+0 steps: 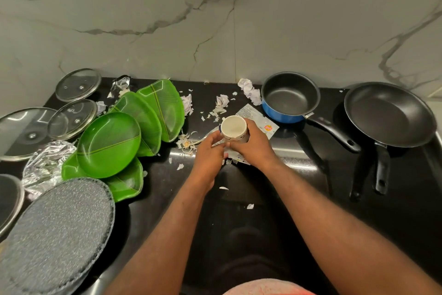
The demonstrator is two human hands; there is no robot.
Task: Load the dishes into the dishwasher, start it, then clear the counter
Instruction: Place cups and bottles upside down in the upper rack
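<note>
Looking down through the head view, we judge the task barely begun: no dishwasher is in sight, and every dish we can see sits on the black stone desk (pixel 239 235).

Our right grip (pixel 253 146) wraps round a small white paper cup (pixel 233 128), held over the middle of the desk with its mouth tilted toward us. Our left grip (pixel 208 153) pinches the cup's lower side with its fingertips. The cup looks empty, its inside pale and bare.

To the left, green leaf-shaped plastic plates (pixel 110 144) lie overlapping in a loose fan, and we make out nothing in them beyond a shine. Round glass lids with metal rims (pixel 77 84) lie beyond them. A grey speckled oval piece (pixel 57 227), plate or lid we cannot tell, lies nearest us and covers the edge of the lowest green plate.

To the right, a blue saucepan with a black lining (pixel 289 98) stands empty, and a black frying pan (pixel 388 114) just beside it is empty too.

Crumpled silver foil (pixel 45 165), a white snack wrapper (pixel 258 117) beneath the cup and torn pale scraps (pixel 221 103) litter the desk.

Loading, starting and clearing all seem left to do.
</note>
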